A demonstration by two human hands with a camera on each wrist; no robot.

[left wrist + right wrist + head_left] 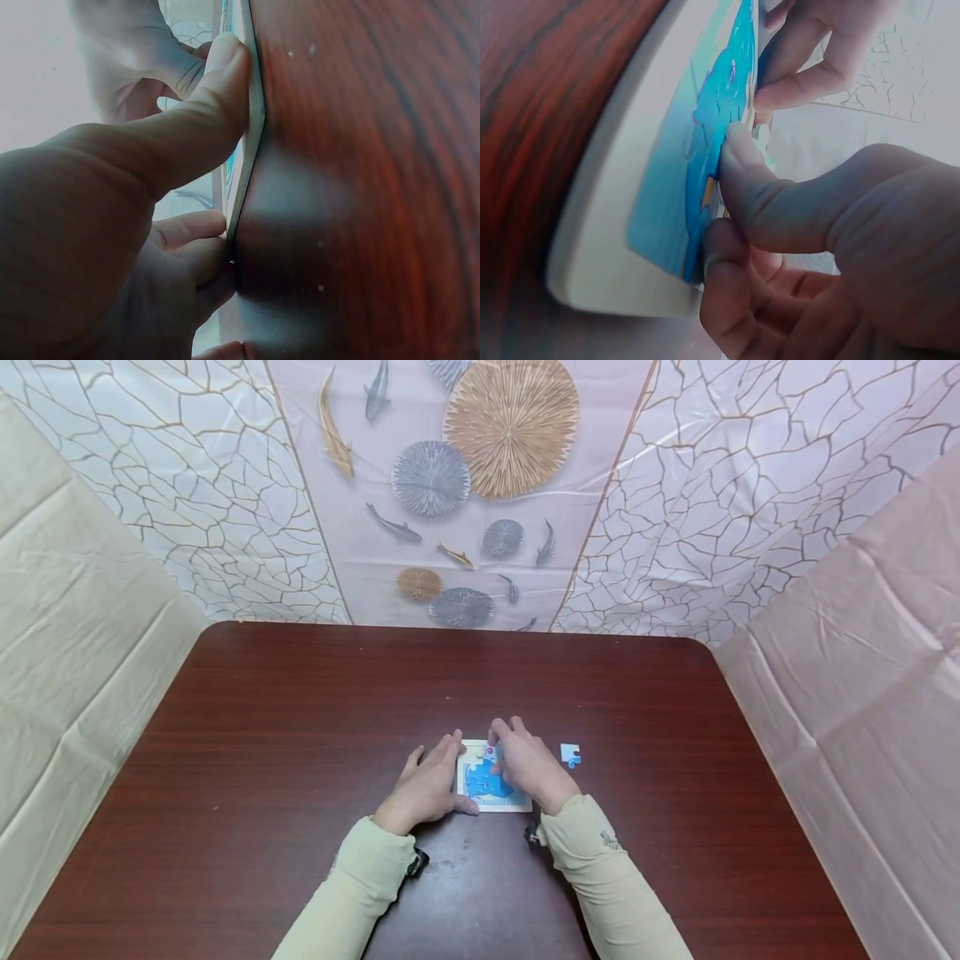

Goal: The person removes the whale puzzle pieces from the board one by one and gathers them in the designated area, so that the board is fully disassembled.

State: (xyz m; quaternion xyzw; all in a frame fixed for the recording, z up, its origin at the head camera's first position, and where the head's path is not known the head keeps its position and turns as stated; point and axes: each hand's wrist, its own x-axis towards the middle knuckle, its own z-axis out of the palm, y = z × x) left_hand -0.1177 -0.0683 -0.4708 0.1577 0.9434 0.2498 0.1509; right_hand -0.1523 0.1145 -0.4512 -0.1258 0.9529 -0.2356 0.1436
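Jigsaw (486, 782) on a grained worktop (300, 718)
Left hand (428, 783): fingers spread, touching the pale rim (506, 808). Right hand (530, 765): fingers curled over it, pinching what I can't tell. Knobbed piece (568, 751) towards three o'clock.

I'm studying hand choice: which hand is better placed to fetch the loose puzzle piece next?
Probably the right hand: it is nearer the loose puzzle piece, which lies right of the puzzle board. The left hand touches the board's left edge and would likely have to reach across.
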